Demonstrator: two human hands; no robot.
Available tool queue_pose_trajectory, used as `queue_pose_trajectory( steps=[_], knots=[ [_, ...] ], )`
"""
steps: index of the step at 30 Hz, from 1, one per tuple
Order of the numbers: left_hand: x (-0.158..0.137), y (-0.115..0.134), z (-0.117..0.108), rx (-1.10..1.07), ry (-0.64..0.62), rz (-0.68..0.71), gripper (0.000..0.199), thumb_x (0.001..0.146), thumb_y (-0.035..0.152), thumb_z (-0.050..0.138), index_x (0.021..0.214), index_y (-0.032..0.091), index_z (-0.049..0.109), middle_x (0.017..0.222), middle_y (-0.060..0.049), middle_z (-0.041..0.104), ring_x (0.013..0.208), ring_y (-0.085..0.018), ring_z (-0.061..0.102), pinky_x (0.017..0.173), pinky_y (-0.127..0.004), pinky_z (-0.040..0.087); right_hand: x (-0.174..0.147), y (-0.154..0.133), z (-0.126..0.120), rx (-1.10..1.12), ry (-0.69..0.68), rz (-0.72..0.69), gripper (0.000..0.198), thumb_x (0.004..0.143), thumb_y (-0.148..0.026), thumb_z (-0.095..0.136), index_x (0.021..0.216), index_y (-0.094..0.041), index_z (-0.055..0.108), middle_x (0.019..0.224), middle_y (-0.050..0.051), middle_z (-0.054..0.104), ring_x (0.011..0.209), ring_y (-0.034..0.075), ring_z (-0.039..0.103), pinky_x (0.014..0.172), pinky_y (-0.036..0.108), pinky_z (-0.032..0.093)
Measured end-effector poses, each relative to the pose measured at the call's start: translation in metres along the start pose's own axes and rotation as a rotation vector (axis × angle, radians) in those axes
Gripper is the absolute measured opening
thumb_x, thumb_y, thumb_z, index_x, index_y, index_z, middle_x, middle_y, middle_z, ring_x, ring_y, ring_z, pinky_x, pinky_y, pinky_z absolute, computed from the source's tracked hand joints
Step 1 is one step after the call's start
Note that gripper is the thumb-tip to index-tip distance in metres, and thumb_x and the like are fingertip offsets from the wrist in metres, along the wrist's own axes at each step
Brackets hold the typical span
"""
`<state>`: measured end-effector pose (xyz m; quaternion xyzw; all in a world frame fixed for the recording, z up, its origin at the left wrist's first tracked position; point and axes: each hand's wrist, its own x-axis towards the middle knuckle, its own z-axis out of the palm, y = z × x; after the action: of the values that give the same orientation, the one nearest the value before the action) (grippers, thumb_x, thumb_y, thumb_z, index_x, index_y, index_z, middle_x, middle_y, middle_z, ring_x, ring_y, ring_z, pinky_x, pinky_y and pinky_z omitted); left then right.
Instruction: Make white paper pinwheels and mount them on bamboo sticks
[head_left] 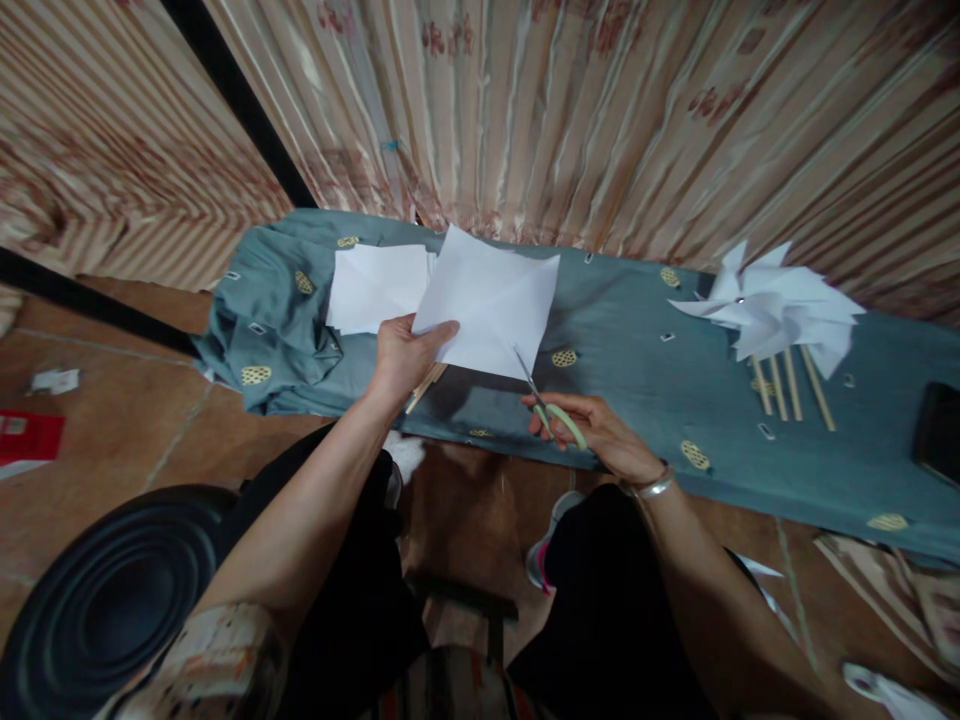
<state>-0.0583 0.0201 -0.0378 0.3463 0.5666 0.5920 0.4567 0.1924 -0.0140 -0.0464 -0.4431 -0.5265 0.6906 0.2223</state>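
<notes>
In my left hand [409, 355] is a square sheet of white paper [495, 295], pinched at its lower left corner, thumb on top. Faint crease lines cross the sheet. My right hand [581, 425] grips a pair of scissors [561, 418] with light green handles. Their blades reach the paper's lower right edge; whether they have cut into it I cannot tell. Behind the held sheet, to the left, lies a stack of white paper [379, 285]. A few wooden sticks [426, 388] show partly beneath my left hand.
Several paper pinwheels [780, 300] on wooden sticks lie together on the right of the green cloth [630, 350]. A dark phone-like object [937, 430] sits at the far right. On the floor at left stands a black round stool [127, 600]. A pleated curtain [525, 120] hangs behind.
</notes>
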Motion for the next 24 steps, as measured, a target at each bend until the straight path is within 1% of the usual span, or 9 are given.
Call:
queue_pose_trajectory(
  steps=[6,11,18,24],
  knots=[
    [-0.002,0.0028,0.0022,-0.019,0.002,-0.006,0.03,0.046,0.026,0.081,0.067,0.009,0.068,0.064,-0.002,0.066,0.055,-0.012,0.054,0.053,-0.025,0.046,0.0007,0.0011,0.0,-0.007,-0.011,0.006,0.056,0.066,-0.048,0.08,0.113,-0.018,0.071,0.088,0.006,0.069,0.072,0.013,0.057,0.057,0.023,0.042],
    [-0.0004,0.002,-0.0001,-0.029,0.008,0.002,0.026,0.047,0.024,0.081,0.063,0.01,0.067,0.059,0.0,0.064,0.051,-0.01,0.053,0.05,-0.022,0.045,0.0003,0.0006,-0.0011,-0.02,-0.016,0.014,0.057,0.067,-0.047,0.08,0.114,-0.018,0.071,0.089,0.006,0.069,0.073,0.013,0.057,0.059,0.024,0.042],
    [-0.0005,0.0012,-0.0005,-0.058,-0.004,-0.018,0.026,0.046,0.022,0.082,0.063,0.009,0.067,0.059,-0.001,0.064,0.051,-0.01,0.054,0.05,-0.022,0.046,-0.0006,-0.0018,-0.0009,-0.015,-0.01,0.036,0.059,0.065,-0.05,0.08,0.113,-0.018,0.071,0.088,0.006,0.068,0.073,0.013,0.056,0.058,0.023,0.041],
    [0.0014,-0.0004,-0.0012,-0.038,0.0,0.006,0.026,0.046,0.024,0.082,0.061,0.009,0.066,0.057,0.0,0.063,0.05,-0.009,0.052,0.049,-0.021,0.044,-0.0002,-0.0006,0.0002,-0.013,-0.018,0.032,0.058,0.066,-0.048,0.08,0.114,-0.017,0.071,0.088,0.005,0.067,0.073,0.012,0.055,0.059,0.023,0.042]
  ],
)
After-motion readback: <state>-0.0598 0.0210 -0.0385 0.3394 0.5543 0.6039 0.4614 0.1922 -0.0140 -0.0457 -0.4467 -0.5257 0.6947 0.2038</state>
